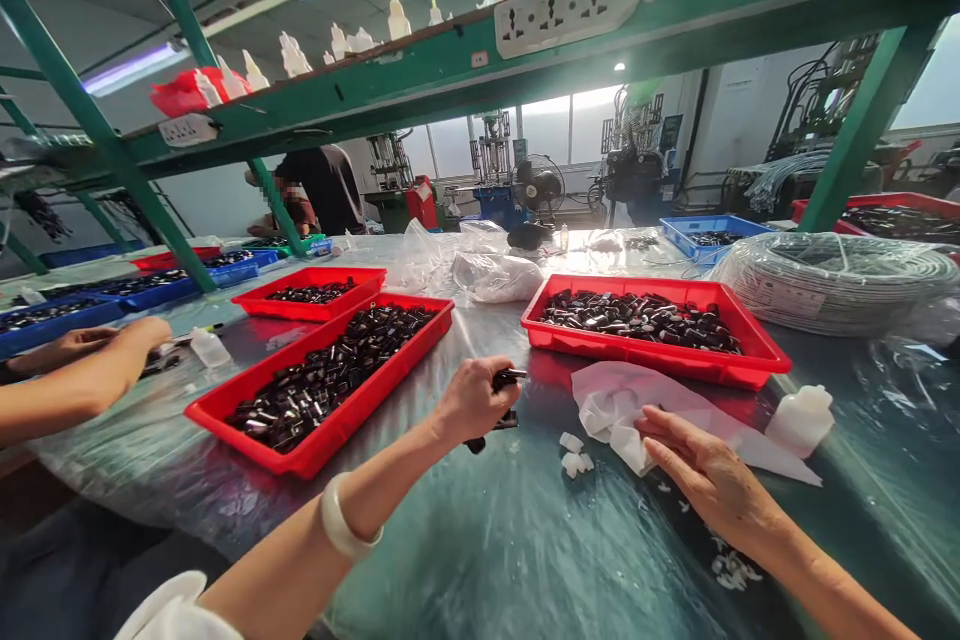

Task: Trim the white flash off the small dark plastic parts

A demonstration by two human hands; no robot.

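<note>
Closed around several small glossy black pieces (pixel 509 377), my left hand (pixel 478 400) is above the table, between two red trays. Some of the pieces stick out past its fingers, and others show below the fist. My right hand (pixel 701 470) has its fingers stretched out and the thumb apart. Its fingertips lie at a crumpled white sheet (pixel 611 410); whether they press on it I cannot tell. Small white scraps (pixel 576 457) lie left of that hand, and thin white bits (pixel 733 568) lie under its wrist. Right of the sheet is a white squeeze bottle (pixel 801 420).
Red trays of black pieces stand at left (pixel 300 460) and right (pixel 765 365), with a smaller red tray (pixel 255 305) behind. A coil of clear tubing (pixel 840 285) lies back right. A green shelf beam (pixel 420 70) crosses above. A co-worker's arms (pixel 90 385) reach in from the left.
</note>
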